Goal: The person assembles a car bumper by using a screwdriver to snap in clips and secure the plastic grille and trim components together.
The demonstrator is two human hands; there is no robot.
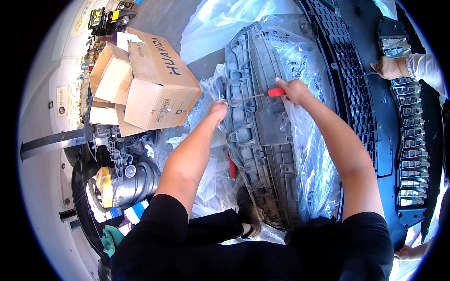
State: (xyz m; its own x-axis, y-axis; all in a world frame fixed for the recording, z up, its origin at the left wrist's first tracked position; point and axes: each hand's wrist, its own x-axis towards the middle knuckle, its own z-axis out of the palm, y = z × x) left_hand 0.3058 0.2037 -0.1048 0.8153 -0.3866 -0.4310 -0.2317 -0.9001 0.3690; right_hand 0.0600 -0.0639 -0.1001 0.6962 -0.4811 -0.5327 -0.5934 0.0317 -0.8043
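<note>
My right hand (pixel 296 91) is closed around the red handle of a screwdriver (pixel 276 92). The screwdriver's metal shaft points left across a long, dusty, dark grey ribbed plastic car part (pixel 272 119). At that part's left edge, beside the shaft's tip, my left hand (pixel 218 110) has its fingers closed; what they pinch is too small to make out. Clear plastic wrap (pixel 307 122) lies along the part's right side. A second red-handled tool (pixel 232 166) lies near the left edge, closer to me.
An opened cardboard box (pixel 159 84) stands on the left, with a silver-and-yellow machine (pixel 129 182) nearer me. Black grille panels (pixel 351 70) run along the right. Beyond them another person's hand (pixel 388 68) rests by a ribbed piece; another hand (pixel 408 253) shows lower right.
</note>
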